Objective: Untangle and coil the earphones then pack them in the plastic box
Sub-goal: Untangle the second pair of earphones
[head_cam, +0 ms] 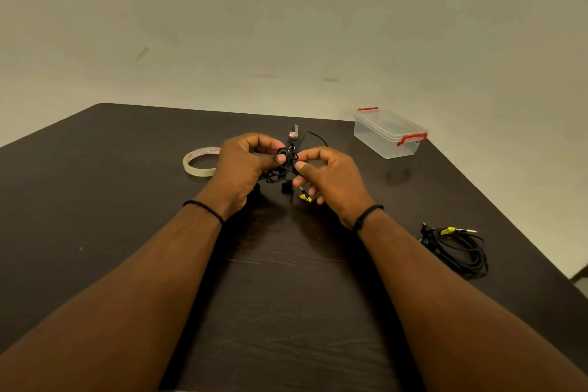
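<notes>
Nearest, at the right of the dark wooden bench (286,296), a second black earphone bundle with a yellow-tagged plug (455,248) lies loose. Above the middle of the bench, the left hand (245,165) and right hand (327,178) each pinch the tangled black earphone cable (283,165) between thumb and fingers. It looks light, limp and thin, likely to snag, so it is best held at a loop beside the knot, not tugged by the buds. Beyond lie a clear tape roll (199,164) and, far right, the closed clear plastic box with red clips (389,134).
</notes>
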